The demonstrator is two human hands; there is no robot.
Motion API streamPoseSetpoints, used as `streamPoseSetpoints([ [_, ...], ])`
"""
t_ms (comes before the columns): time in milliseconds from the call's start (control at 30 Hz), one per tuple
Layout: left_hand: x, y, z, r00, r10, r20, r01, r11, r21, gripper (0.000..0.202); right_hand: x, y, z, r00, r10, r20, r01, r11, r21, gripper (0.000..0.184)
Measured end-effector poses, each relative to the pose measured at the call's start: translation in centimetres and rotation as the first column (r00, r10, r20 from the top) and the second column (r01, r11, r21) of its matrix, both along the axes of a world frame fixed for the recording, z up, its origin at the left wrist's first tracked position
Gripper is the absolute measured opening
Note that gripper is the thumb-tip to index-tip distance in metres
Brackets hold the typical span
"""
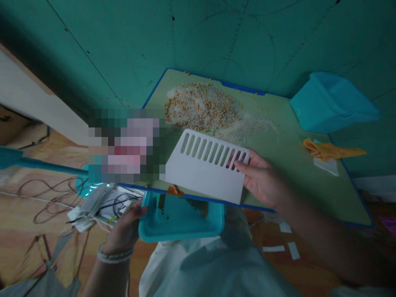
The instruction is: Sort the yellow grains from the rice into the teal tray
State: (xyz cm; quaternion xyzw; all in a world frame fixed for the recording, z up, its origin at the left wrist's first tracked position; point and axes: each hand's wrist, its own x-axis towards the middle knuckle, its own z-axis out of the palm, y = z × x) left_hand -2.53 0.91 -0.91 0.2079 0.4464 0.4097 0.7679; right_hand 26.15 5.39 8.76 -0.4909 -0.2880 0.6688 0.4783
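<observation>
My right hand (262,175) grips the slotted end of a flat white scraper (206,175), its thumb on top and fingers showing through the slots. The scraper is over the front part of the green tabletop (293,181). Below the table's front edge, my left hand (126,222) is closed on the left rim of a turquoise tray (182,229). Small dark green grains (198,206) lie in the tray, partly hidden by the table edge. Behind the scraper spreads a pile of yellow beans and whitish grains (201,107).
A turquoise bin (328,103) stands at the table's back right, near an orange cloth (331,149). A pixelated patch hides something pinkish on the table's left. A green wall (201,37) borders the back. Cables (46,194) and white paper strips (274,249) lie on the floor.
</observation>
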Motion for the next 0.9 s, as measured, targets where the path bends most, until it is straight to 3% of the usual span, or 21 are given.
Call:
streamPoseSetpoints([
  [200, -3.8, 0.1, 0.4, 0.997, 0.019, -0.070, -0.024, 0.998, -0.064, 0.013, -1.8, 0.2, -0.2, 0.999, 0.037, -0.033, -0.038, 0.998, -0.043, 0.019],
  [333, -5.1, 0.1, 0.1, 0.996, 0.034, -0.081, -0.041, 0.996, -0.081, 0.011, -2.3, 0.1, -0.3, 0.994, 0.107, -0.014, -0.108, 0.993, -0.038, 0.016],
  [500, -4.9, 0.0, 0.1, 0.986, 0.081, -0.146, -0.092, 0.994, -0.067, 0.009, -1.7, -0.2, 0.1, 0.990, 0.136, -0.020, -0.137, 0.987, -0.084, 0.017],
  [667, -3.9, 0.3, 0.6, 0.997, 0.031, -0.069, -0.036, 0.997, -0.065, 0.002, -0.6, -0.1, -0.1, 1.000, -0.015, 0.008, 0.015, 0.999, -0.037, 0.018],
  [900, -2.2, 0.6, 0.6, 0.997, -0.056, -0.050, 0.055, 0.998, -0.020, 0.004, -0.8, -0.4, -0.9, 0.999, -0.033, 0.028, 0.033, 0.999, -0.004, 0.019],
])
